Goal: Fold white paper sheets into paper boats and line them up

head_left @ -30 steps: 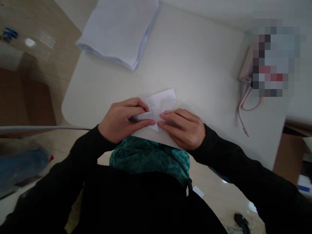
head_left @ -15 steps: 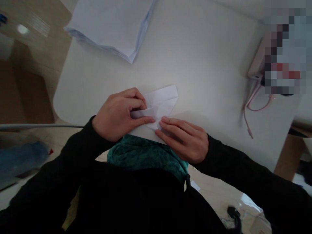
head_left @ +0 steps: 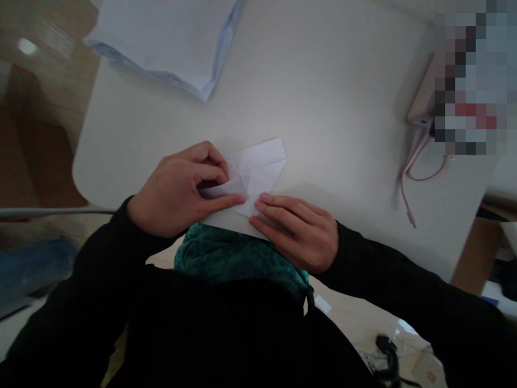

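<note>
A partly folded white paper (head_left: 258,164) lies on the white table (head_left: 323,97) close to its near edge. My left hand (head_left: 177,188) pinches a folded flap of the paper between thumb and curled fingers. My right hand (head_left: 299,229) lies beside it with its fingers stretched flat, pressing the paper's near corner onto the table. The fingertips of both hands almost meet at the paper's middle. Part of the paper is hidden under the hands.
A stack of white sheets (head_left: 169,37) lies at the far left of the table. A pink device with a pink cable (head_left: 416,167) sits at the right, next to a blurred-out area. Brown floor and boxes show to the left.
The view has shifted, so the hands and paper sit a little left and lower. My right hand slid back slightly toward the near edge; my left hand keeps its pinch on the flap.
</note>
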`<state>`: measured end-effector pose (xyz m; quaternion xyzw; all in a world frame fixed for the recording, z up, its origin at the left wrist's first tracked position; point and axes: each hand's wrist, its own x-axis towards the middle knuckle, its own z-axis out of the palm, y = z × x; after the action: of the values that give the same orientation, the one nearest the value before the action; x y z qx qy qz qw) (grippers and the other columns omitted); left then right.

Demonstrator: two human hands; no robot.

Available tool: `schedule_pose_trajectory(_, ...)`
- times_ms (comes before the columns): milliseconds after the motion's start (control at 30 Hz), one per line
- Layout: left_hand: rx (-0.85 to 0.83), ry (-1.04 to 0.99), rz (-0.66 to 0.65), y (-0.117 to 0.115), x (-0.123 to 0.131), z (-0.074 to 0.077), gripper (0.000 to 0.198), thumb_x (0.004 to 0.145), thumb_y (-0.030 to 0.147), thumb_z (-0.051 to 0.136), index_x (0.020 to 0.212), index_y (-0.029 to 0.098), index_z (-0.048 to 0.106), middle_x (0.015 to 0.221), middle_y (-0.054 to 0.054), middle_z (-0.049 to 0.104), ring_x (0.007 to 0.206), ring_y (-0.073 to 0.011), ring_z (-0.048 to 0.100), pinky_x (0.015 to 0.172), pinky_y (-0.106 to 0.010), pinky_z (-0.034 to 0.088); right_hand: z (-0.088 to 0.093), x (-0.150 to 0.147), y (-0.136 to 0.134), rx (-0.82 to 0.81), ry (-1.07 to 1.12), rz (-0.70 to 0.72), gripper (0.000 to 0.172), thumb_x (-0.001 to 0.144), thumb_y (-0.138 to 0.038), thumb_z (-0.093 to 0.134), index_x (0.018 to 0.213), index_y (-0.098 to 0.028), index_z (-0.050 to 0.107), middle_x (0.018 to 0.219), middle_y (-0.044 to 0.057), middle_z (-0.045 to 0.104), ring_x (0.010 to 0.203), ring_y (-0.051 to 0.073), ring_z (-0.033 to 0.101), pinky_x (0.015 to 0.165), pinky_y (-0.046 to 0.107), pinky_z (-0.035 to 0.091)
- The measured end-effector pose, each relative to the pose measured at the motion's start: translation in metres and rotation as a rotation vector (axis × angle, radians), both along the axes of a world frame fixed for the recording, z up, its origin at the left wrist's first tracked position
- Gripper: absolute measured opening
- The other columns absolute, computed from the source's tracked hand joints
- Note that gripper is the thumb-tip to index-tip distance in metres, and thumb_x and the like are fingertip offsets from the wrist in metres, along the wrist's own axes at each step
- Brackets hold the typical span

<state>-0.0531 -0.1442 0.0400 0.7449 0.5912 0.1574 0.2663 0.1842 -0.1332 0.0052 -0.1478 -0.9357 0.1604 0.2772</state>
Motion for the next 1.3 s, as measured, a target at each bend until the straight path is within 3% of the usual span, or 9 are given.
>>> schedule_pose_trajectory(167, -0.107, -0.150, -0.175, -0.001, -0.002, 0.005, 0.013, 0.080, 0.032, 0.067, 0.077, 0.022, 0.074, 0.101, -0.004, 0.058, 0.081, -0.0126, 0.053, 0.078, -0.029, 0.046, 0.000, 0.000, 0.003, -0.025, 0.027, 0.027, 0.022, 0.086, -0.011, 0.055, 0.104, -0.008, 0.066, 0.108, 0.014, 0.071, 0.116, 0.024, 0.060, 0.093, 0.039, 0.057)
schedule_pose_trajectory(467, -0.035, 0.005, -0.039, -0.001, 0.009, 0.001, 0.026, 0.075, 0.039, 0.070, 0.065, 0.015, 0.068, 0.089, -0.005, 0.062, 0.081, -0.0156, 0.055, 0.072, -0.030, 0.043, 0.000, 0.000, 0.002, -0.073, 0.036, 0.025, 0.021, 0.084, -0.007, 0.055, 0.102, -0.009, 0.068, 0.108, 0.014, 0.071, 0.117, 0.024, 0.059, 0.094, 0.039, 0.057)
schedule_pose_trajectory(1000, -0.045, 0.099, -0.080, 0.002, 0.011, 0.003, 0.028, 0.076, 0.042, 0.068, 0.070, 0.015, 0.068, 0.091, -0.004, 0.061, 0.081, -0.0153, 0.058, 0.069, -0.028, 0.043, -0.001, -0.001, -0.002, -0.042, 0.019, -0.003, 0.023, 0.083, -0.014, 0.062, 0.105, -0.014, 0.067, 0.110, 0.013, 0.069, 0.119, 0.024, 0.057, 0.093, 0.041, 0.056)
schedule_pose_trajectory(1300, -0.038, 0.148, -0.036, 0.002, 0.012, 0.002, 0.033, 0.075, 0.047, 0.069, 0.073, 0.014, 0.069, 0.094, -0.005, 0.062, 0.078, -0.0156, 0.058, 0.067, -0.029, 0.044, 0.004, -0.003, -0.006, -0.057, -0.037, -0.052, 0.019, 0.086, -0.017, 0.059, 0.103, -0.017, 0.067, 0.111, 0.010, 0.069, 0.115, 0.022, 0.060, 0.092, 0.041, 0.056)
